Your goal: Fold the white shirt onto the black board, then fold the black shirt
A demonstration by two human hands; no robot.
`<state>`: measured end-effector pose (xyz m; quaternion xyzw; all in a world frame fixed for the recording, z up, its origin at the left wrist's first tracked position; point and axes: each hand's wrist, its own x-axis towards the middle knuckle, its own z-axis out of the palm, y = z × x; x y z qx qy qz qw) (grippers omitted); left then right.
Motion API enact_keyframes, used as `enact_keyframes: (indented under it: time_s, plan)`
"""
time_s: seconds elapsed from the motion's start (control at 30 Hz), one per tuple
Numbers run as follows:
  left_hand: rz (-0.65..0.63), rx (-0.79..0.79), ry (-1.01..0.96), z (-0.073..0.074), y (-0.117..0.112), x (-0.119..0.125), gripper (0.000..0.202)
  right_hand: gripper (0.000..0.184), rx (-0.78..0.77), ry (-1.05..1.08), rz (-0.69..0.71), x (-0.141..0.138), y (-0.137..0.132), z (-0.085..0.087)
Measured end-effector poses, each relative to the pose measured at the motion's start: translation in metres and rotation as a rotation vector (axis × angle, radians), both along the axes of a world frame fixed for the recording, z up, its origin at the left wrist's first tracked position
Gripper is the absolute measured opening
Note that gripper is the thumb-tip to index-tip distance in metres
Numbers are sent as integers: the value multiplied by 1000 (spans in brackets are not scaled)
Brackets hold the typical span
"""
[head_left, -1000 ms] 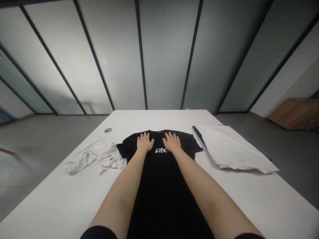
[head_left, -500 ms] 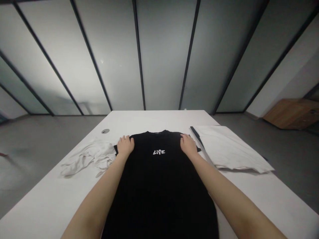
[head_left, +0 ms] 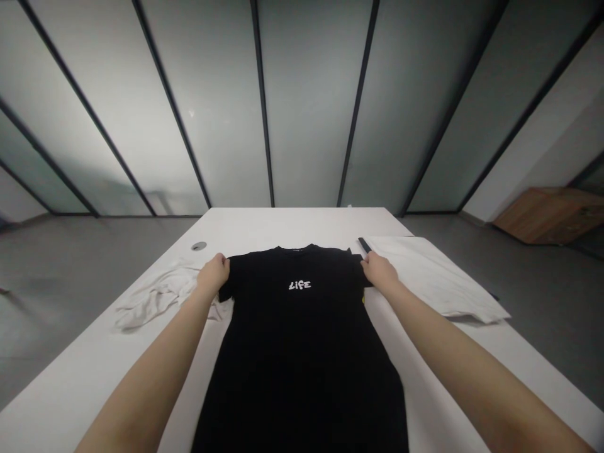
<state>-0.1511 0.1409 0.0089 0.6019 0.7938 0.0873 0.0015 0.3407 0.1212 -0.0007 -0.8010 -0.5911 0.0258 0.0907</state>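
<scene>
A black T-shirt [head_left: 302, 352] lies spread across the lower centre of the frame, its neckline near the middle and its body running off the bottom edge. The left hand [head_left: 214, 272], left of centre, has its grip closed on the sleeve on that side; the right hand [head_left: 380, 270], right of centre, pinches the opposite sleeve in a narrow grip. White lettering [head_left: 299, 285] sits on the shirt between the hands. Below it all is a white desk [head_left: 104, 377], its far edge near mid-frame. At centre left, a crumpled white cloth [head_left: 158, 299] lies partly behind the left forearm, with a round disc [head_left: 199, 246] just above it. At centre right, a flat white cloth [head_left: 434, 274] lies beside the right hand. A wooden cabinet [head_left: 547, 216] stands at the right edge, and frosted panels [head_left: 306, 107] fill the upper frame.
</scene>
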Motion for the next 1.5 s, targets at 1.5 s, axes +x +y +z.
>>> enact_keyframes:
  time_s: [1.5]
  plan:
    - [-424, 191, -440, -39, -87, -2, 63, 55, 46, 28, 496, -51, -92, -47]
